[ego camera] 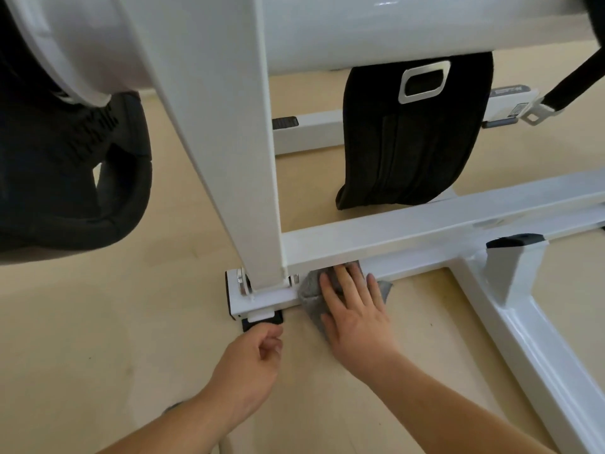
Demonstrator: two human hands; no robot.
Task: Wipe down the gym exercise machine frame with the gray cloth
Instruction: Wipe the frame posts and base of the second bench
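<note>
The white exercise machine frame (409,234) fills the view, with a slanted upright post meeting a low horizontal bar near the floor. The gray cloth (311,290) lies bunched on that low bar just right of the post's base. My right hand (353,309) presses flat on the cloth, fingers straight and spread, fingertips reaching under the upper crossbar. My left hand (252,358) hovers just below the black foot pad at the bar's left end, fingers loosely curled and holding nothing.
A black weight plate (72,178) hangs at the left. A black padded strap with a metal buckle (419,139) hangs behind the crossbar. A white side rail (523,339) runs toward the lower right. Beige floor surrounds the frame.
</note>
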